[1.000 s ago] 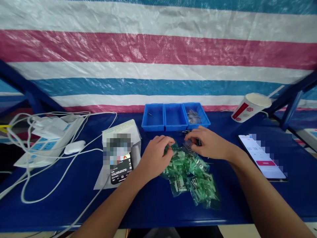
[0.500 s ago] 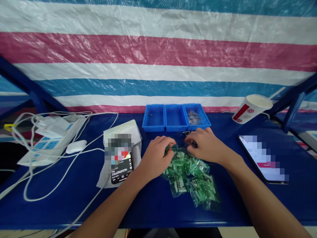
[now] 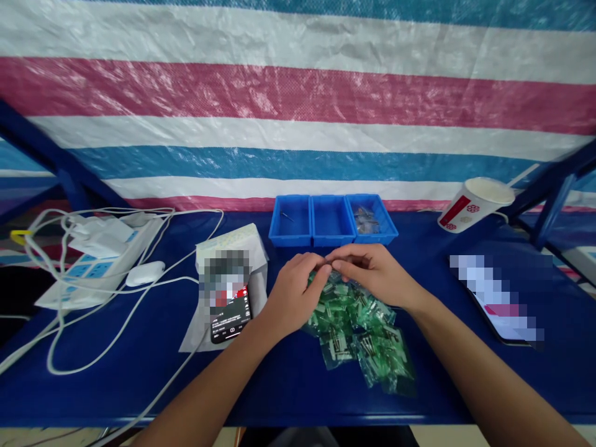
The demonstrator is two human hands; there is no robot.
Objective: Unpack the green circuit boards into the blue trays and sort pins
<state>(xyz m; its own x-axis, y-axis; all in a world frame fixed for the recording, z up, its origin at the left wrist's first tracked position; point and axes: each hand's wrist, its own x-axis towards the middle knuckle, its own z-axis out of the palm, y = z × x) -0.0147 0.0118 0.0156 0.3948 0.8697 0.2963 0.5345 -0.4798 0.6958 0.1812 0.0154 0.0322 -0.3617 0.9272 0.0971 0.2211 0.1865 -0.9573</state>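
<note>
Packets (image 3: 339,310) lie heaped toward counter's (image 3: 116,394) front edge, left hand (image 3: 291,295) and right hand (image 3: 375,270) curled tip-to-tip at heap's far side, can't tell what they grip; right tray (image 3: 378,239) part-filled, overall progress unclear.

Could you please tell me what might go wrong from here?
The green packets overlap loosely below both hands, so one could get dragged along. The left phone lies close to the left forearm and might get nudged. The white cable beside that forearm could snag it.
</note>
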